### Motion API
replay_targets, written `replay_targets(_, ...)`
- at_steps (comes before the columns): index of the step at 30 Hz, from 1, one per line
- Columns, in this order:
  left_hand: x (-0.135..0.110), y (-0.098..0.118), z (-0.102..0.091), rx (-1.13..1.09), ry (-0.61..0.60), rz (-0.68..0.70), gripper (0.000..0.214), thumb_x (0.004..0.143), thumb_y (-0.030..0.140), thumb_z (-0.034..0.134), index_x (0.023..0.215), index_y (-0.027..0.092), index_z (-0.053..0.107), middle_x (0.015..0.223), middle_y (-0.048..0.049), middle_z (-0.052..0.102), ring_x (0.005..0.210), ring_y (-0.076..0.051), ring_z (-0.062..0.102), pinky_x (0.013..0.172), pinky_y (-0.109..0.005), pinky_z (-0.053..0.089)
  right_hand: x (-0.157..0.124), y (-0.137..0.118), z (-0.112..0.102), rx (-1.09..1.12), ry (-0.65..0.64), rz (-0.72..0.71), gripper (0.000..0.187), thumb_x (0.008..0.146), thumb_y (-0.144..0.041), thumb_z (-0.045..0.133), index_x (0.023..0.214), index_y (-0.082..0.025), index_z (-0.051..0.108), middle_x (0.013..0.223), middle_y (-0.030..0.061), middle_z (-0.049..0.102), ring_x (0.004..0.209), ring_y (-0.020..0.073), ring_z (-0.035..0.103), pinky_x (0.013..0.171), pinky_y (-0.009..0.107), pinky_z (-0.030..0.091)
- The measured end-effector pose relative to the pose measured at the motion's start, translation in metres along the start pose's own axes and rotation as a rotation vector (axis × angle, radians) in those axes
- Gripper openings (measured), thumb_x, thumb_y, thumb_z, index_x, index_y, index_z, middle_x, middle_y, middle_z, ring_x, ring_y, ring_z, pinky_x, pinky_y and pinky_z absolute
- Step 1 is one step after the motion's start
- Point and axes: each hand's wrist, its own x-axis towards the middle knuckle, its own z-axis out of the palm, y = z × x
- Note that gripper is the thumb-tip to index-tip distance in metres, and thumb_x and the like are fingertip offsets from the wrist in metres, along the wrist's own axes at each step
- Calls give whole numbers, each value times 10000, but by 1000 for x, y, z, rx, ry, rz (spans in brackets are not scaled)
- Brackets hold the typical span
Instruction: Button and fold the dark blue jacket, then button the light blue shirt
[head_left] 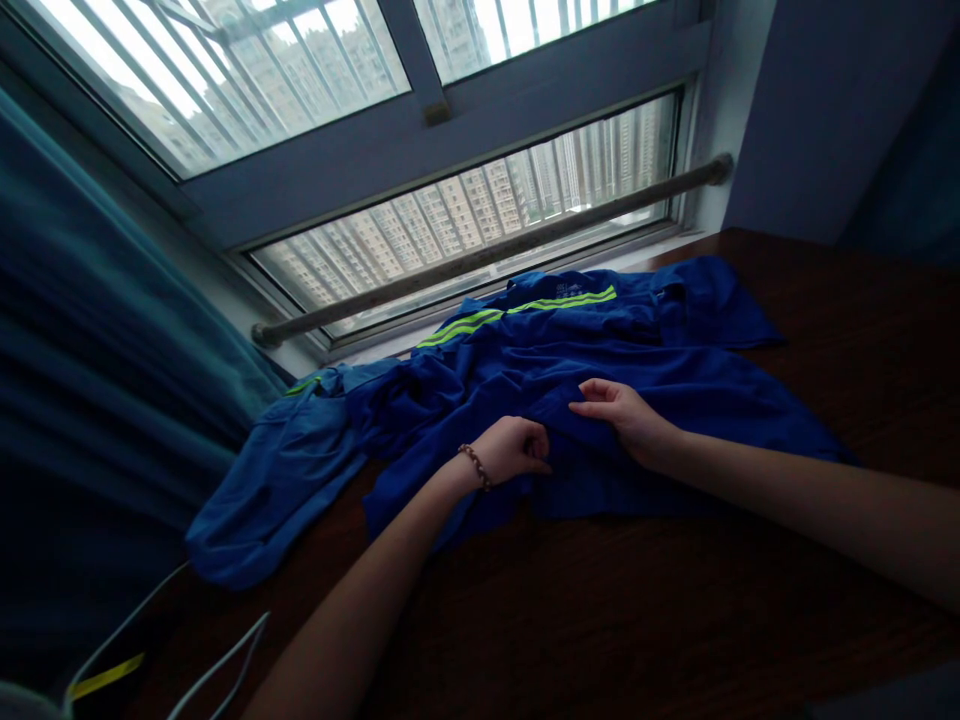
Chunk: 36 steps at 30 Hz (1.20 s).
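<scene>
Blue garment (517, 385) spread left-to-right beneath curled left hand (517, 446) and half-curled right hand (622, 415); whether cloth is gripped can't be told.

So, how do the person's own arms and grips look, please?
The left forearm and right forearm show no sleeves. A dark reddish-brown, braided-looking bracelet circles the left wrist; the right wrist wears nothing. Neither the left grip nor the right grip wears a glove.

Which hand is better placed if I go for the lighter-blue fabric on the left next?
Probably the left hand: it is nearer the lighter-blue fabric. The right hand is farther off, over the darker blue fabric, and would likely have to reach past the left.
</scene>
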Motion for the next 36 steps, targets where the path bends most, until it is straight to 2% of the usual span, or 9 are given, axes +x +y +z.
replay_targets(7,1,5,5,-34,80,31,208,595,289,681,726,149,600,638,22,558,583,-91,500,532,-182,378,-1,3,-1,-9,-91,-22,324,516,-216,699,760,-182,489,694,-33,568,627,104,530,610,241,408)
replay_targets(12,-2,9,-5,-72,122,169,121,604,232,677,634,144,600,660,4,562,610,-100,516,585,-209,409,-5,1,3,-26,-97,4,263,558,-167,630,783,-188,496,666,-31,565,582,103,527,564,232,411)
replay_targets(15,-9,11,-20,-205,159,256,134,636,231,656,608,132,570,749,-30,596,708,-124,551,675,-243,431,-7,-1,5,7,-79,11,267,578,-174,611,822,-191,504,672,-23,563,582,111,536,561,239,423)
replay_targets(18,-14,12,-29,-363,212,255,158,657,237,646,628,118,547,844,-71,620,773,-145,569,724,-277,437,-6,0,5,16,-75,-7,311,563,-186,646,842,-189,508,716,-15,576,615,114,551,594,243,432)
replay_targets(24,-9,11,-16,-637,191,243,196,687,268,628,690,110,513,860,-97,640,783,-158,590,737,-313,454,-3,10,2,-162,-103,-31,287,562,-234,674,805,-179,533,682,-33,579,583,95,528,556,226,395)
replay_targets(28,-4,10,-6,-549,232,213,194,697,276,612,733,111,517,795,-63,617,728,-137,576,687,-281,460,-5,11,1,-186,-135,-60,236,589,-258,669,782,-161,573,708,-22,582,596,82,516,561,216,376)
replay_targets(33,-3,12,-5,-360,324,192,163,701,273,603,739,135,524,721,-5,572,685,-108,542,656,-239,448,-8,6,3,-109,-215,51,202,657,-334,637,701,-141,591,567,-38,523,473,49,435,465,188,316)
replay_targets(36,-3,13,-5,-337,358,191,151,699,261,606,741,141,524,740,-7,583,704,-111,548,674,-239,455,-10,1,6,-31,-248,111,215,674,-351,625,687,-137,600,547,-34,529,474,53,453,478,187,338)
